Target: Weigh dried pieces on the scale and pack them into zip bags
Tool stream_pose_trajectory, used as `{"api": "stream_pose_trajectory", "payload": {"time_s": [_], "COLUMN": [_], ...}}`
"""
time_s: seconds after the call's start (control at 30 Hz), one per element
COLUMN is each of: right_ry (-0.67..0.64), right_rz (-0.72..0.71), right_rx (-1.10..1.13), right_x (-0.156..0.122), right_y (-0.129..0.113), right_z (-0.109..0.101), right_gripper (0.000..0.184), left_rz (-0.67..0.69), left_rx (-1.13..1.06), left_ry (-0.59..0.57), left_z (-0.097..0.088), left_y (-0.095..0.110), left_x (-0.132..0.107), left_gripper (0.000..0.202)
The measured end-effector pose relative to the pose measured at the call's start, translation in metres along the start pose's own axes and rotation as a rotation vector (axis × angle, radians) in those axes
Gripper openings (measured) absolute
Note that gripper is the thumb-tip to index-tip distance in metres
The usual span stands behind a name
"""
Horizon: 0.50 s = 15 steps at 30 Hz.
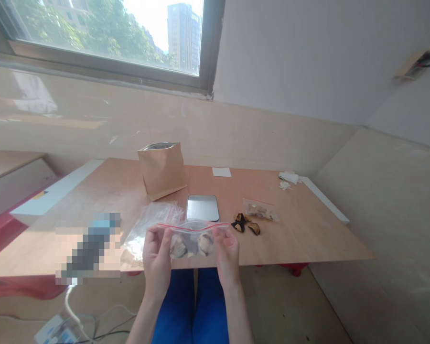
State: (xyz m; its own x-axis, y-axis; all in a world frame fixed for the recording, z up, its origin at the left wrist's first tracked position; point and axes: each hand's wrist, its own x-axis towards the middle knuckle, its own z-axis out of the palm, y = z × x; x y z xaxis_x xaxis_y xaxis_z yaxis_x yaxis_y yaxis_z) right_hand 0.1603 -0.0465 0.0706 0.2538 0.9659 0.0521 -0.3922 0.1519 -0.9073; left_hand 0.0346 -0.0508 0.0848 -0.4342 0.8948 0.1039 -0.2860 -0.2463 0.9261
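Note:
A small clear zip bag (191,239) with a red seal strip is held up in front of me, with several pale and brown dried pieces inside. My left hand (156,260) pinches its left end and my right hand (228,255) pinches its right end, both just under the seal. The bag hangs over the near edge of the wooden table (308,229).
A brown paper bag (162,169) stands open at the back. A small silver scale (202,208) lies behind my hands. Empty clear bags (148,224) lie left, dark dried pieces (245,223) and another filled bag (260,209) right. White scraps (288,177) sit far right.

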Motion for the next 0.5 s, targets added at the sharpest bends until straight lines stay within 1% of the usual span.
{"api": "stream_pose_trajectory", "payload": {"time_s": [0.13, 0.2, 0.3, 0.37, 0.5], "right_ry": [0.065, 0.076, 0.087, 0.098, 0.154], "right_rz": [-0.003, -0.009, -0.009, 0.000, 0.028], "right_rx": [-0.029, -0.034, -0.055, -0.068, -0.089], "right_x": [0.001, 0.002, 0.002, 0.002, 0.003], "right_y": [-0.001, -0.002, -0.003, -0.004, -0.007], "right_z": [-0.003, -0.005, -0.007, -0.007, -0.007], "right_gripper": [0.033, 0.032, 0.031, 0.030, 0.030], "left_rz": [0.005, -0.035, -0.112, -0.130, -0.065], "left_rx": [0.137, 0.158, 0.181, 0.208, 0.272], "left_ry": [-0.011, -0.035, -0.110, -0.127, -0.106], "left_z": [-0.007, -0.009, -0.011, -0.012, -0.014], "left_y": [-0.004, -0.006, -0.006, -0.004, 0.001], "left_x": [0.004, 0.006, 0.008, 0.009, 0.009], "left_gripper": [0.029, 0.029, 0.031, 0.031, 0.027]}}
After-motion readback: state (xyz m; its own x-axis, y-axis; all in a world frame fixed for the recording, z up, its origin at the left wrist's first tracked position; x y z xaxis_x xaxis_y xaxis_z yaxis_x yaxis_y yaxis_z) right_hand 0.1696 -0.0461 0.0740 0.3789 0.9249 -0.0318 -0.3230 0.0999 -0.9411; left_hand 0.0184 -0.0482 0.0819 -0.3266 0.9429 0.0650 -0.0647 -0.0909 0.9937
